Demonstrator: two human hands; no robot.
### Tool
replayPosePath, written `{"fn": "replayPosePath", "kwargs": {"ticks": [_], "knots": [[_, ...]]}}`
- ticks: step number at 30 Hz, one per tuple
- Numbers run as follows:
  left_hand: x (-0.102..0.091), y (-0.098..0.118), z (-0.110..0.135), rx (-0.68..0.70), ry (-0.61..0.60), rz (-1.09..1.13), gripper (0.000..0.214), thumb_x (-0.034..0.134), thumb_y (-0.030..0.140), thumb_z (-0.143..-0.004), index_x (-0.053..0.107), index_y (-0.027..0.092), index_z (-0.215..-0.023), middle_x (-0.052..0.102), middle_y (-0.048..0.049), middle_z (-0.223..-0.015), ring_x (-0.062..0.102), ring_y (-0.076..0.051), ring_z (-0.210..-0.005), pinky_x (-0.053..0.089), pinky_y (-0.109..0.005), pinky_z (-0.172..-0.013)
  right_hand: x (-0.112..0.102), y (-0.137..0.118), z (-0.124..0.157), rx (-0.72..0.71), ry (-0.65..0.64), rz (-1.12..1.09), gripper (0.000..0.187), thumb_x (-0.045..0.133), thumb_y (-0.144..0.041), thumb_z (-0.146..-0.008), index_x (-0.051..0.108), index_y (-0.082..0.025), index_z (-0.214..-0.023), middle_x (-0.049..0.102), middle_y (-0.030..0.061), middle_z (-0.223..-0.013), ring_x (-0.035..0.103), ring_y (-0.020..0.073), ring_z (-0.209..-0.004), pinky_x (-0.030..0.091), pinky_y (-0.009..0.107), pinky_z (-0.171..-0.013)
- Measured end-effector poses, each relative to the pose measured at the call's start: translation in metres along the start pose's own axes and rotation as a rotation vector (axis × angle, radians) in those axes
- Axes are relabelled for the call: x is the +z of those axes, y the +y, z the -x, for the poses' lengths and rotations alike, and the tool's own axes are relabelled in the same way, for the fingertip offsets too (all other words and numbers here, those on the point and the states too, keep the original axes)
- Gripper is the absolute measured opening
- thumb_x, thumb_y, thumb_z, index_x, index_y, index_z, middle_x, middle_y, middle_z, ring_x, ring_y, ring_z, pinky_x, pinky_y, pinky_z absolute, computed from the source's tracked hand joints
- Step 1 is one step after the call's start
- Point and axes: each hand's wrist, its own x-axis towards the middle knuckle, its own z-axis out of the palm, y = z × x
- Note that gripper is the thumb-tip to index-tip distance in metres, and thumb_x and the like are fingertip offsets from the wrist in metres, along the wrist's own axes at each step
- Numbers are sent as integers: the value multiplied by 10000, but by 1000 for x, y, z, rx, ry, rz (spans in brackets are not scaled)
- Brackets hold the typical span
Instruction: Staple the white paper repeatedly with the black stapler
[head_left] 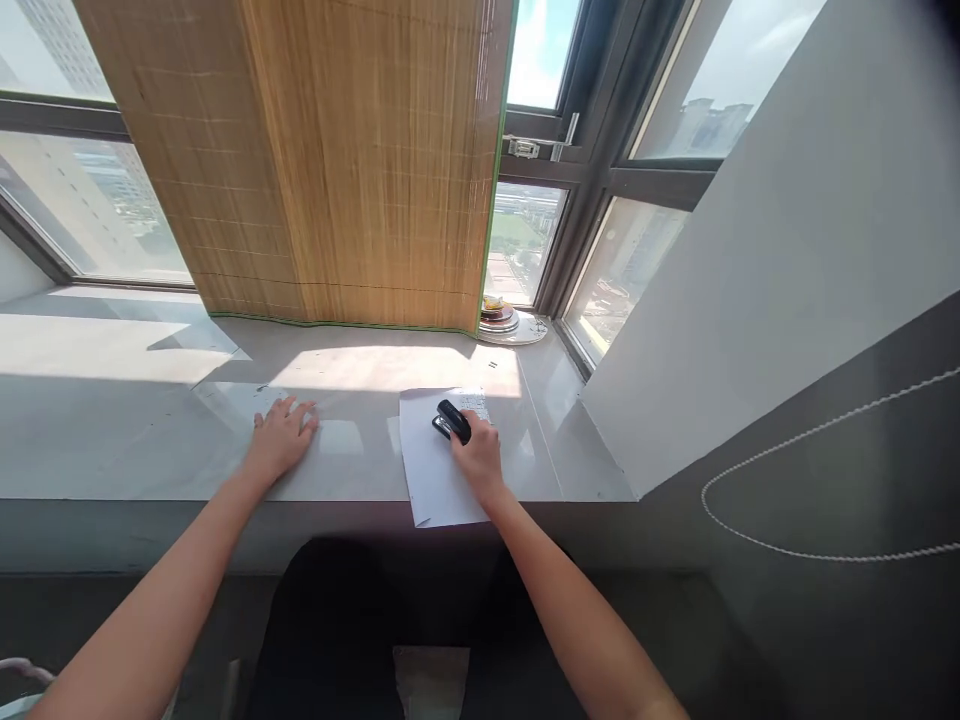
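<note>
At the far left, the left hand (283, 432) lies flat and open on the pale window ledge (112, 420), palm down with the fingers spread, holding nothing. It is well apart from the sheet of paper (431, 480) to its right. Behind it a bamboo blind (337, 160) hangs down to the ledge and covers the middle of the window. The paper lies with its long side running away from the person, and its near edge reaches the front of the ledge. On the paper's upper right part sits a black stapler (453, 420), and the right hand (478, 457) is closed around its near end. The stapler's long axis slants away from that hand, up and to the left, so the right hand is much the nearer of the two. There is faint print near the top of the paper, too small to read, and no brand shows on the stapler. Further right, a small round dish (510, 325) stands in the window corner, and a white cord (825, 480) loops across the dark wall.
</note>
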Motion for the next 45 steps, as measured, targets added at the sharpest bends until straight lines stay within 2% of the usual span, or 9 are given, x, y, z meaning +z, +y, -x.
{"fn": "replayPosePath", "kwargs": {"ticks": [5, 10, 13, 15, 19, 27, 31, 40, 45], "knots": [[-7, -65, 0, 72, -204, 23, 682, 240, 556, -1024, 418, 278, -1620, 310, -101, -1732, 255, -430, -1588, 239, -732, -1203, -26, 40, -4, 37, 81, 55, 371, 614, -210, -892, 695, -197, -1254, 714, 102, -991, 681, 272, -910, 541, 383, -845], [-5, -68, 7, 71, -161, 21, 692, 217, 536, -1027, 404, 260, -1634, 294, -102, -1739, 231, -408, -1601, 211, -684, -1232, -60, 81, -20, 18, 70, -84, 353, 661, -421, -893, 721, -215, -1172, 743, 83, -1035, 682, 273, -961, 533, 414, -918], [-3, -66, 8, 75, -142, 34, 664, 247, 525, -1030, 433, 278, -1617, 323, -99, -1728, 251, -400, -1595, 214, -676, -1232, -68, 96, -49, -9, 150, -149, 417, 465, -505, -1007, 737, -196, -1076, 748, 107, -1067, 670, 270, -1005, 524, 425, -941], [-3, -66, 8, 69, -125, 40, 641, 279, 521, -1029, 451, 297, -1604, 347, -88, -1718, 271, -390, -1589, 217, -667, -1236, -65, 101, -75, -79, 185, -115, 435, 365, -419, -1033, 723, -171, -1028, 743, 135, -1107, 653, 274, -1070, 514, 445, -983], [-3, -65, 10, 57, -110, 39, 625, 277, 517, -1036, 466, 308, -1594, 363, -68, -1713, 284, -374, -1584, 212, -646, -1247, -35, 103, -121, -283, -83, 150, 348, 526, -266, -923, 689, -165, -1214, 600, 162, -1480, 535, 278, -1371, 425, 477, -1163], [-3, -61, 16, 44, -89, 109, 586, 337, 511, -1040, 494, 320, -1572, 387, -66, -1700, 285, -357, -1582, 182, -610, -1267, 10, 99, -167, -44, -293, 396, 589, 432, -112, -882, 608, -116, -1444, 405, 209, -1644, 378, 358, -1546, 279, 606, -1253], [-2, -68, 15, 26, -80, 190, 554, 318, 481, -1057, 500, 321, -1555, 402, -55, -1693, 312, -311, -1578, 189, -565, -1279, 47, 63, -174, -84, -353, 380, 563, 434, -142, -926, 597, -133, -1465, 376, 190, -1663, 346, 346, -1565, 218, 611, -1276], [2, -79, 13, -62, 40, 409, 522, 260, 469, -1074, 604, 286, -1422, 507, -49, -1622, 478, -256, -1476, 319, -453, -1255, 204, -102, -145, -312, -433, 322, 569, 364, -195, -1051, 420, -152, -1615, 359, 159, -1682, 246, 253, -1610, 151, 540, -1303], [2, -77, 12, -69, 40, 392, 494, 267, 444, -1075, 623, 277, -1374, 546, -47, -1585, 493, -259, -1458, 316, -476, -1256, 241, -153, -130, -405, -495, 269, 615, 345, -182, -1046, 325, -138, -1659, 294, 179, -1708, 194, 279, -1623, 115, 578, -1297]]}}
